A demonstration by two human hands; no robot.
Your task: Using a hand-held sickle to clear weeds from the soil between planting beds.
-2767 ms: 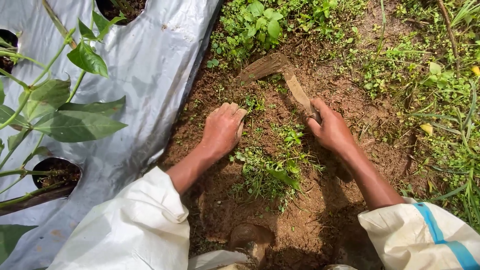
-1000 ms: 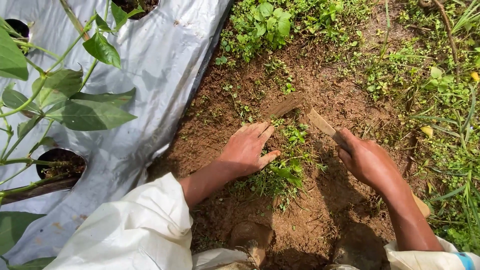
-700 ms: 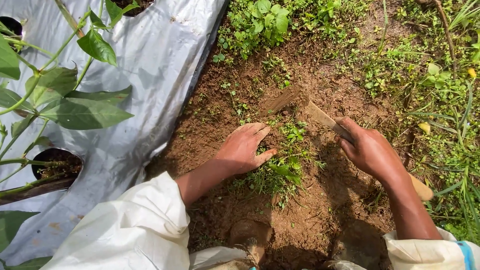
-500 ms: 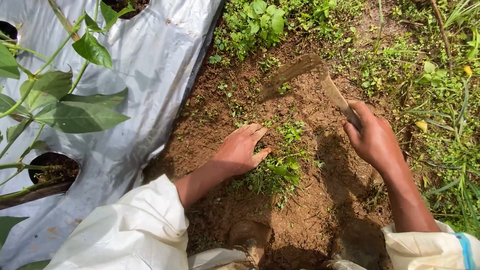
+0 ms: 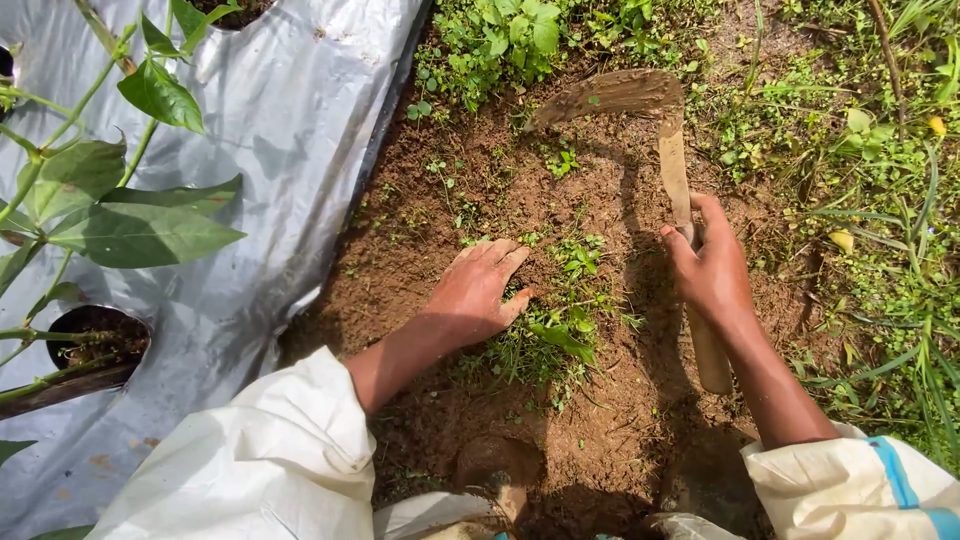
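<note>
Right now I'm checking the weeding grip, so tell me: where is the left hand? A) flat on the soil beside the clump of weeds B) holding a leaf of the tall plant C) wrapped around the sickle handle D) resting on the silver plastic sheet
A: the left hand lies palm down on bare soil, fingertips at the weed clump, while the right hand grips the sickle.

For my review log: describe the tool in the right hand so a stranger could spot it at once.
Start at the bare brown soil patch beside the silver plastic sheet. The right hand grips a sickle with a pale wooden handle. Its curved, soil-caked blade hooks left, unlike the weeds around it.
</note>
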